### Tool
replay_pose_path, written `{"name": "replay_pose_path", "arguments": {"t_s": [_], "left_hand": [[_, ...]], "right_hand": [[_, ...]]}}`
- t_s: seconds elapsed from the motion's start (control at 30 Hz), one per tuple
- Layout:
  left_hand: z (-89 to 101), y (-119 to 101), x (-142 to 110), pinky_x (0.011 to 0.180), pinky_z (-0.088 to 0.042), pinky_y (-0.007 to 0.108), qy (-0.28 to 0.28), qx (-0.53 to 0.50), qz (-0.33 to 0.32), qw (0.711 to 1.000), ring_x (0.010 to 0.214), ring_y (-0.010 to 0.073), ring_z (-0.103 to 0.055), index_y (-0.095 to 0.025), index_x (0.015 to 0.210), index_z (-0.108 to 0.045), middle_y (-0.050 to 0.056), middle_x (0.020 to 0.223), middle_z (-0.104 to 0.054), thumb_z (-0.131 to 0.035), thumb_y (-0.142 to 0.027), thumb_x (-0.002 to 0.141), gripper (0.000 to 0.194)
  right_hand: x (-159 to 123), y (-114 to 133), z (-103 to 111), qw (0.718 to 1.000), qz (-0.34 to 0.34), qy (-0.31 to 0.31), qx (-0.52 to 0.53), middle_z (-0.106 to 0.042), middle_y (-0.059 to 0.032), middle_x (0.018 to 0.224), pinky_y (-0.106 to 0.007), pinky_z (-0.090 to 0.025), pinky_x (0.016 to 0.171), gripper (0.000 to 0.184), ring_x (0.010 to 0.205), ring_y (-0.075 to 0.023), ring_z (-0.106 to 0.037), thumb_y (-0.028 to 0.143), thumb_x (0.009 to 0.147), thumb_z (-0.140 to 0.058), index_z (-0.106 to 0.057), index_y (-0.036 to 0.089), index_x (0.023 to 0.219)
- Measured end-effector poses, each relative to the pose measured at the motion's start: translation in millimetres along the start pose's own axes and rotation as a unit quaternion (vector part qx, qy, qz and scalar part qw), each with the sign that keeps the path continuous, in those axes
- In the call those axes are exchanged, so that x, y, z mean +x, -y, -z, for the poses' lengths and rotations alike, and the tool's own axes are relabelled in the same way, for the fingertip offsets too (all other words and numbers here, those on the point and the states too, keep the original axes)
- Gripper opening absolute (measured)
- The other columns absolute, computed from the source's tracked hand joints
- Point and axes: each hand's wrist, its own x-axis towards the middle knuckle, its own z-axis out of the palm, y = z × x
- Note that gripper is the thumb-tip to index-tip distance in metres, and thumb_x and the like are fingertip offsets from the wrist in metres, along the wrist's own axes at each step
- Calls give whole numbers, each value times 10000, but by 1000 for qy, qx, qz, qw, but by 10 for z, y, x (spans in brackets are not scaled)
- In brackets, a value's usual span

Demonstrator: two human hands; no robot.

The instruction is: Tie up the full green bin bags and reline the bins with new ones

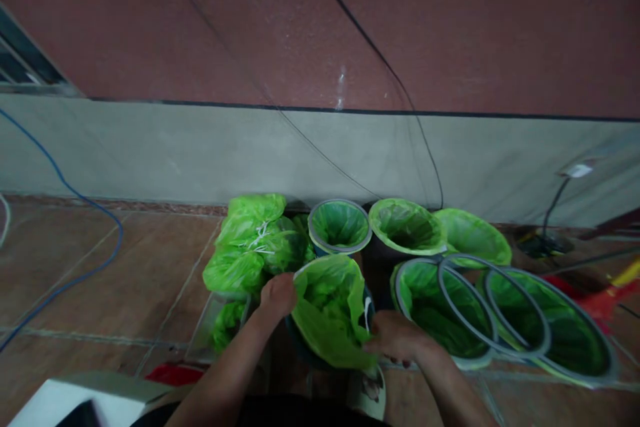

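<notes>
A bright green trash bag (325,340) lines a dark trash can right in front of me, its mouth spread wide. At its left edge, my left hand (279,295) grips the bag's rim with fingers closed. My right hand (397,339) pinches the bag's front right edge, near a white drawstring (367,312). Crumpled green plastic shows inside the bag. Most of the can's body is hidden by the bag and my forearms.
Green-lined cans (340,203) stand along the wall, with two more at right under a loose grey ring (463,303). Filled, tied green bags (235,270) sit at left above a clear bin (203,330). A blue cable (107,257) crosses the tiles; a white box (95,393) is lower left.
</notes>
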Motion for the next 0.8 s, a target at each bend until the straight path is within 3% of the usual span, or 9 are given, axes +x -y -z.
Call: {"name": "replay_pose_path", "arguments": {"t_s": [0.07, 0.13, 0.2, 0.27, 0.37, 0.5, 0.63, 0.73, 0.8], "left_hand": [[-114, 7, -10, 851, -468, 315, 23, 24, 27, 999, 1042, 260, -648, -150, 1020, -655, 152, 1058, -698, -454, -195, 869, 256], [-162, -2, -32, 863, -475, 345, 30, 31, 49, 998, 1063, 290, -640, -114, 1100, -606, 183, 1084, -686, -483, -274, 873, 304], [-149, -24, -60, 877, -478, 365, 37, 31, 59, 997, 1085, 311, -629, -80, 1183, -541, 205, 1117, -671, -492, -392, 876, 441], [-119, -52, -93, 889, -479, 372, 48, 27, 61, 997, 1099, 325, -621, -53, 1224, -497, 219, 1136, -660, -482, -510, 863, 583], [-153, -84, -159, 903, -478, 371, 76, 34, 68, 994, 1121, 328, -611, -51, 1247, -474, 218, 1152, -653, -475, -591, 836, 679], [-415, -81, -257, 920, -471, 366, 112, 36, 61, 991, 1158, 317, -591, -48, 1291, -439, 223, 1204, -630, -515, -476, 846, 622], [-656, -45, -269, 848, -494, 351, 105, 26, 75, 991, 1092, 291, -633, -61, 1292, -426, 214, 1143, -658, -457, -251, 875, 459], [-649, -25, -206, 797, -507, 339, 84, 26, 86, 992, 1019, 270, -666, -91, 1227, -495, 201, 1071, -684, -374, -209, 901, 367], [-558, -17, -146, 813, -505, 325, 72, 25, 84, 993, 1024, 255, -664, -118, 1173, -554, 182, 1079, -687, -380, -219, 898, 341]], "right_hand": [[3, -12, 38, 998, -32, 54, -17, -534, -11, 424, -265, -377, 479, 292, 425, -157, -532, 365, 648, -697, -566, 190, 454], [16, -75, 118, 996, -49, 69, -12, -541, -24, 424, -267, -371, 454, 357, 396, -156, -522, 445, 688, -667, -565, 189, 461], [64, -158, 209, 998, -61, 16, -22, -631, -68, 531, -276, -411, 493, 387, 490, -190, -599, 524, 727, -630, -629, 179, 551], [159, -218, 276, 992, -78, -82, -62, -717, -133, 762, -298, -466, 619, 424, 725, -244, -681, 550, 802, -551, -694, 160, 719], [372, -218, 270, 977, -109, -151, -107, -704, -200, 1034, -344, -467, 811, 515, 1016, -294, -653, 524, 908, -392, -703, 114, 915], [665, -103, 15, 982, -120, -130, -60, -702, -215, 1039, -324, -452, 871, 566, 1078, -289, -638, 518, 943, -337, -704, 89, 910], [831, -2, -305, 984, -116, -136, 22, -716, -125, 950, -314, -480, 847, 408, 1003, -241, -663, 475, 927, -470, -695, 136, 892], [876, -4, -384, 982, -99, -150, 50, -667, -60, 1038, -362, -523, 817, 311, 917, -181, -645, 427, 909, -553, -637, 158, 1041], [885, -39, -352, 980, -84, -168, 71, -671, -43, 1014, -328, -529, 760, 291, 877, -179, -646, 399, 887, -590, -638, 163, 1051]]}}
